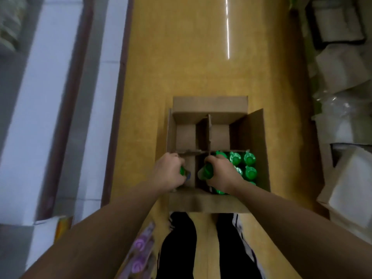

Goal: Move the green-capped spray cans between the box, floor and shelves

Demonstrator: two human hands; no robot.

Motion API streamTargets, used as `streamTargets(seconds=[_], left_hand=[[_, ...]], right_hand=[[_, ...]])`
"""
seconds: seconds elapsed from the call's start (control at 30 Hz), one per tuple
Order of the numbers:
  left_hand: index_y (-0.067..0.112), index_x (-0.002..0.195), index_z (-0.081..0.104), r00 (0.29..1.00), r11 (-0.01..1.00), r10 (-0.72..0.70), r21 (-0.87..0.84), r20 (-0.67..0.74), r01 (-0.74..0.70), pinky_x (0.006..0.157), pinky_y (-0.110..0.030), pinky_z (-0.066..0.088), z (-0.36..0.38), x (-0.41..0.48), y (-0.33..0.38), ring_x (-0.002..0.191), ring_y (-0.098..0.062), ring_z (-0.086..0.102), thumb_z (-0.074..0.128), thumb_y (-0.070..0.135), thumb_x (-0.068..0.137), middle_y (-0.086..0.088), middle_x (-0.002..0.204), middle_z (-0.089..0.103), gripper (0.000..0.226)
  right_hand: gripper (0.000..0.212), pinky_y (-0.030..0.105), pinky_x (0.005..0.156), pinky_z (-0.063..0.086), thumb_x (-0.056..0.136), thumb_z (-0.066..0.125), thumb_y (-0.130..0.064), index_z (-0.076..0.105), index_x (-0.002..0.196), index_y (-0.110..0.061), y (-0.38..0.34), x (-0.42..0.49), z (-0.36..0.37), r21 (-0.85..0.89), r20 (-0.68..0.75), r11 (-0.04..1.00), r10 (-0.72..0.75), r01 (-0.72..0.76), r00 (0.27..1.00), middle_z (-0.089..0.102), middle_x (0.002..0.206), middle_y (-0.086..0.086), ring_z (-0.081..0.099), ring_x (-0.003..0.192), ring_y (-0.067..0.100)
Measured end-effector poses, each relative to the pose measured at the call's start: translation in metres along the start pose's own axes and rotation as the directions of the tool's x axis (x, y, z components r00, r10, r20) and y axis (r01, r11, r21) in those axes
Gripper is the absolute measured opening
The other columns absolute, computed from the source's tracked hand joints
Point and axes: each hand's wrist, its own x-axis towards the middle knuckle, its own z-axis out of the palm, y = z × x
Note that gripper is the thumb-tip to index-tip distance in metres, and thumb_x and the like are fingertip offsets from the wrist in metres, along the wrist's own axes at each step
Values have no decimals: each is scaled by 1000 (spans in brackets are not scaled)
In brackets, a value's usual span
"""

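Each hand, left hand (170, 171) and right hand (220, 171), grips a green-capped bottle (207, 171) near its cap over the cardboard box (209, 202); they're probably light, rigid, slick plastic, so the neck's the safest hold.

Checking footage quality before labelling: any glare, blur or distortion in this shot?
Head view: dim overall; a bright glare streak on the yellow floor; edges smeared and wide-angle stretched; hands and green bottles in the box are soft.
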Motion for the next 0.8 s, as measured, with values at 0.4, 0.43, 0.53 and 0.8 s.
streamTargets(seconds=[0.4, 0.43, 0.53, 0.8], left_hand=[[18, 132, 64, 991, 988, -42, -144, 126, 60, 95, -34, 46, 182, 71, -46, 114, -24, 50, 75, 32, 84, -3, 127, 58, 51], [18, 133, 63, 990, 985, -49, -160, 135, 70, 97, -34, 46, 191, 75, -46, 114, -23, 50, 75, 32, 84, -2, 128, 58, 53], [18, 132, 65, 985, 975, -47, -209, 167, 82, 100, -35, 45, 214, 86, -46, 115, -24, 50, 78, 32, 80, -4, 130, 59, 55], [11, 139, 58, 960, 929, -113, -315, 256, 194, 107, -32, 39, 244, 107, -43, 127, -25, 49, 82, 22, 74, -8, 139, 57, 71]], right_hand=[[51, 43, 91, 52, 81, 71, -13, 56, 130, -15, 77, 94, 151, -78, 167, 997, 27, -14, 986, 50, 121, 13, 60, 105, 39], [50, 42, 89, 52, 82, 70, -13, 56, 129, -15, 81, 100, 159, -95, 179, 995, 28, -11, 984, 51, 120, 13, 61, 104, 39], [48, 41, 85, 53, 84, 69, -16, 56, 130, -17, 93, 114, 180, -123, 211, 992, 56, -30, 976, 54, 118, 13, 63, 102, 39], [60, 43, 89, 50, 86, 68, -22, 44, 139, -9, 99, 126, 204, -165, 275, 985, 94, -49, 957, 49, 128, 19, 58, 112, 42]])
